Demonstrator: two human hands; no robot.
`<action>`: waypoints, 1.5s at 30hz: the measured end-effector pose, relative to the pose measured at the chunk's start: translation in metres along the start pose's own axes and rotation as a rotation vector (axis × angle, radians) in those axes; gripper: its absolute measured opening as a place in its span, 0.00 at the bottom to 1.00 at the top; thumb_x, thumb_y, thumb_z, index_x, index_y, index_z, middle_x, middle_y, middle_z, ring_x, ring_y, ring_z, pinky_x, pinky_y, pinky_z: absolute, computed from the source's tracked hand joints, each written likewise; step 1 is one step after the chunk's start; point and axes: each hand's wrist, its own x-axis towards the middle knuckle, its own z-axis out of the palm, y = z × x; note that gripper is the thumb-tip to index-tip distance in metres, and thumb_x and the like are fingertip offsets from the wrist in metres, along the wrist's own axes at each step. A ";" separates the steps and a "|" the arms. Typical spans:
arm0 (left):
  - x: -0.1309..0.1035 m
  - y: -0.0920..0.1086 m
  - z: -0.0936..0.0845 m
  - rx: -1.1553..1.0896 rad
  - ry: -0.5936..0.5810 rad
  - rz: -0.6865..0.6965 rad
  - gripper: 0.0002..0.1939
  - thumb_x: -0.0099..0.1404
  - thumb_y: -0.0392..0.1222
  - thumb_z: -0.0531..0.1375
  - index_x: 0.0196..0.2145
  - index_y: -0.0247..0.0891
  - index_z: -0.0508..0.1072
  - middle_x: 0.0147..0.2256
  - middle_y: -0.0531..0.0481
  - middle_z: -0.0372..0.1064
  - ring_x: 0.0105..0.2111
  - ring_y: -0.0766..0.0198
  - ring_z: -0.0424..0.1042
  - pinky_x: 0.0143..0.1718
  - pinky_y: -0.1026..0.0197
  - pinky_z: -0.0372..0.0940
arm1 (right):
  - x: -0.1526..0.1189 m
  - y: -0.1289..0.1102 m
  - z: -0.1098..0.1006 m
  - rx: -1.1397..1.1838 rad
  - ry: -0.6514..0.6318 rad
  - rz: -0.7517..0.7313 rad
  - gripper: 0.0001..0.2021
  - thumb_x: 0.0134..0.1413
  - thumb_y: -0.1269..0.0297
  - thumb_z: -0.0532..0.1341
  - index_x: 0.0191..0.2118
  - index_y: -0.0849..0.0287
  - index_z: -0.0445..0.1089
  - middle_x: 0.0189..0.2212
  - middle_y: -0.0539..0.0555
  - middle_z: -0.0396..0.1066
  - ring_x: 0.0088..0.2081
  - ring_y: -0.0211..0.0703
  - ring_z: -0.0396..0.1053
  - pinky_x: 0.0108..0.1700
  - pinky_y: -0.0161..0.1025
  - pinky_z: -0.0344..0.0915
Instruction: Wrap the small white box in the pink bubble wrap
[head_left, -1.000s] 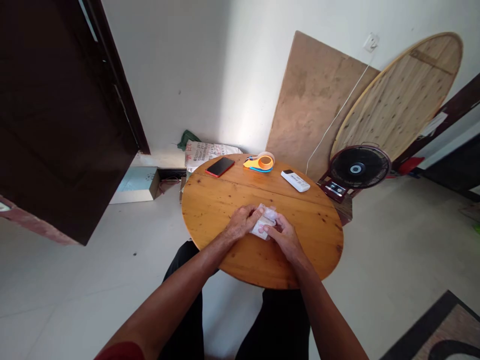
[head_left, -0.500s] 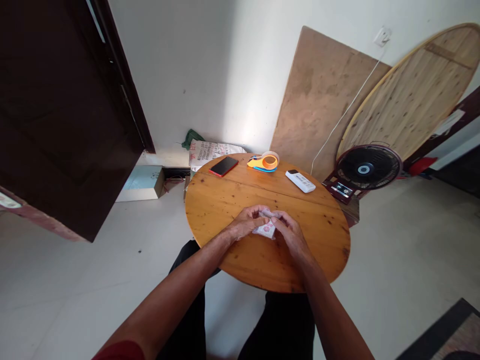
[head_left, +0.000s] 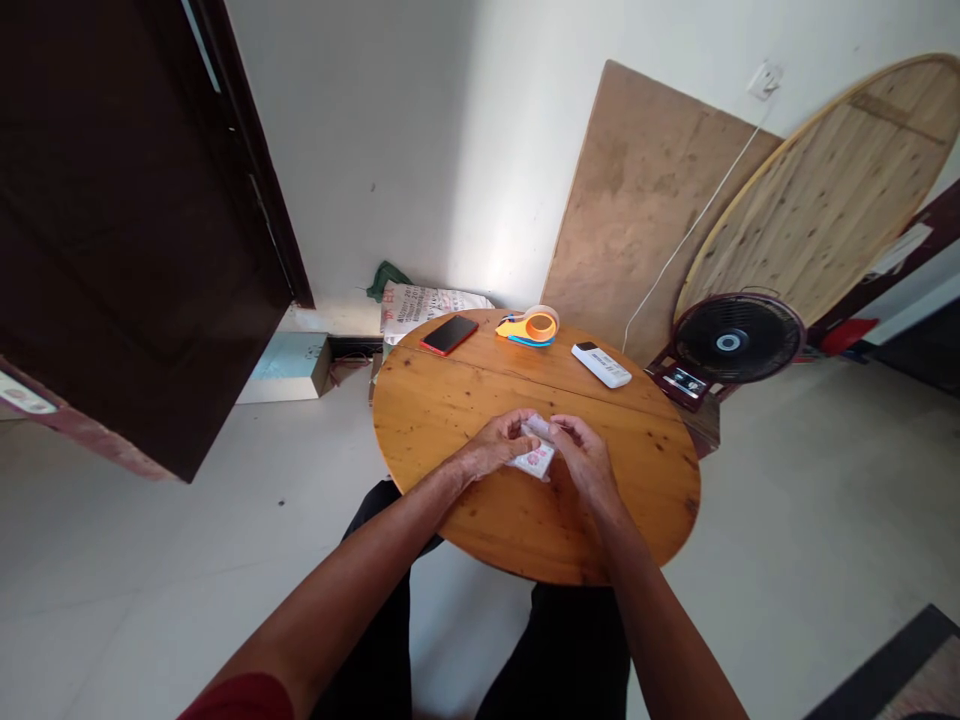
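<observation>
Landmark: round table [head_left: 427, 430], wooden; I give every place relative to it.
White packet [head_left: 534, 460]: over the middle part of the round table, a little toward its near side; thin clear wrap, pink-red print on the upper face. Whether it touches the wood, I cannot tell.
Left hand [head_left: 496, 445]: grasping the white packet, thumb across its upper face, fingers curled round its far left side.
Right hand [head_left: 586, 460]: fingers bent, tips at the wrap on the packet's far right corner; I cannot tell whether they are pinched on it.
Phone [head_left: 450, 335]: lying on the far left part of the round table, dark screen up, red edge.
Tape dispenser [head_left: 529, 327]: on the far part of the round table, orange and blue, clear roll fitted.
White device [head_left: 601, 365]: lying on the far right part of the round table, dark panel at one end.
Fan [head_left: 727, 342]: beyond the right side of the round table.
Printed sack [head_left: 424, 308]: behind the far left edge of the round table.
</observation>
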 end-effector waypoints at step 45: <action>0.004 -0.005 -0.003 0.040 0.072 -0.017 0.27 0.41 0.53 0.72 0.34 0.31 0.73 0.27 0.52 0.71 0.26 0.70 0.67 0.30 0.65 0.61 | -0.019 -0.013 0.003 -0.298 -0.006 -0.247 0.13 0.58 0.58 0.56 0.37 0.55 0.77 0.36 0.53 0.77 0.38 0.45 0.73 0.42 0.41 0.67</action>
